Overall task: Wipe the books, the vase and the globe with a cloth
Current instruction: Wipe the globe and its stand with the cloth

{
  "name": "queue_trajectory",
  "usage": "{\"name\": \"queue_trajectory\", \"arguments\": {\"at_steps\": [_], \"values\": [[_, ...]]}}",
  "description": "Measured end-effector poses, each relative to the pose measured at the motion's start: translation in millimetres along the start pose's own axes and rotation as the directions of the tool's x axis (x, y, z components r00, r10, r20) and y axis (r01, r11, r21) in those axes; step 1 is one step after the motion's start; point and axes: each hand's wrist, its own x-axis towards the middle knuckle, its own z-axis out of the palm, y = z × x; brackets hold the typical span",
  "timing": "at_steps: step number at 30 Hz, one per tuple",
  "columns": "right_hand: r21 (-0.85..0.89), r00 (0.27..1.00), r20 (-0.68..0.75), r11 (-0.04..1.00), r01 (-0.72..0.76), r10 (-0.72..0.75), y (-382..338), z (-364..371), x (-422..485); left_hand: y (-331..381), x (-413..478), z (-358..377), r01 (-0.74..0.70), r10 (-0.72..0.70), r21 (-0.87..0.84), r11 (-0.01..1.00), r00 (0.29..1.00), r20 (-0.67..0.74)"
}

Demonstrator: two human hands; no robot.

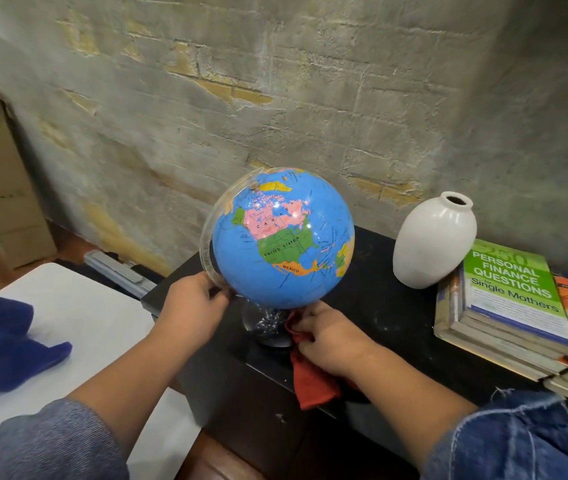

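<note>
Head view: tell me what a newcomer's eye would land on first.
The bright blue globe stands mid-frame on the black cabinet, steadied at its clear arc by the left hand. Under it, the right hand presses a red cloth near the stand. To the right stand a white vase and stacked books.
</note>
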Motion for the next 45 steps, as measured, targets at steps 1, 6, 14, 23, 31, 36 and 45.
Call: {"name": "queue_trajectory", "arguments": {"at_steps": [1,6,14,23,31,36,45], "values": [[-0.009,1.0,-0.021,1.0,-0.003,0.003,-1,-2,1,0,0,0,-0.002,0.002,0.003,1.0,1.0,-0.002],[-0.051,1.0,0.006,0.998,0.022,-0.022,-3,12,-5,-3,0,1,-0.011,0.011,0.027,1.0,1.0,0.004],[-0.018,1.0,-0.012,1.0,0.012,-0.012,-8,13,-1,-6,2,3,-0.029,0.029,0.045,0.999,1.0,-0.001],[-0.014,0.999,-0.035,1.0,0.011,-0.012,-10,12,-2,-12,5,6,-0.004,0.003,0.051,0.999,1.0,0.019],[0.035,0.999,-0.044,0.999,-0.001,0.002,-12,13,1,-14,4,6,-0.012,0.011,0.039,0.999,1.0,0.019],[0.019,0.998,0.049,1.0,0.024,-0.025,-15,11,2,-15,5,6,-0.008,0.007,0.038,0.999,1.0,0.022],[-0.073,0.996,0.07,0.995,0.067,-0.062,-20,9,1,-15,5,7,-0.001,0.001,0.027,1.0,1.0,0.022]]}}
